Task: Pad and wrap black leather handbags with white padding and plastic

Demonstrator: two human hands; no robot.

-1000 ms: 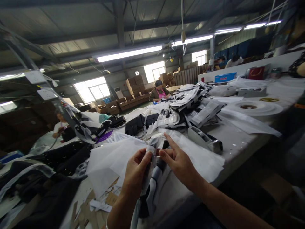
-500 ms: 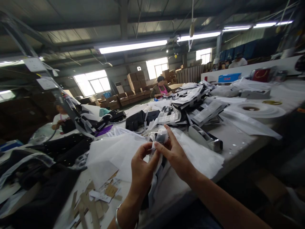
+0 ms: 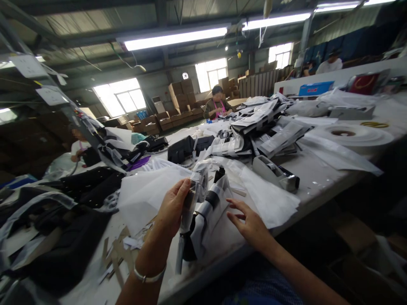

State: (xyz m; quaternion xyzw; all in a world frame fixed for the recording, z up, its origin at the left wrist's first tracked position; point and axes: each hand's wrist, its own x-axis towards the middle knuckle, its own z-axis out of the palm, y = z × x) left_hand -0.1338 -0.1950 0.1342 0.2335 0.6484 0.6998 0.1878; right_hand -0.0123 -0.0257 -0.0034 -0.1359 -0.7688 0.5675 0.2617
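In the head view, my left hand [image 3: 173,207] is closed around a strap [image 3: 199,183] wrapped in clear plastic film, its thumb on top. The strap rises in a loop beside a narrow black bag-like piece [image 3: 211,198] with white and clear wrapping, which stands tilted at the table's front edge. My right hand [image 3: 249,224] is just right of that piece, fingers apart and holding nothing. White thin sheets [image 3: 152,190] lie behind my left hand, and another white sheet [image 3: 270,207] lies beyond my right.
A grey tape dispenser [image 3: 275,173] stands to the right. Behind are a pile of wrapped black pieces [image 3: 257,123], a large white roll [image 3: 359,139] and yellow-handled scissors [image 3: 374,124]. Cardboard scraps [image 3: 119,254] and black bags [image 3: 63,245] lie left. Co-workers [image 3: 218,103] sit farther off.
My hands were together on the plastic-covered strap; now they are apart. My right hand has let go and moved right and down; my left has moved left, still gripping. More of the black piece shows.
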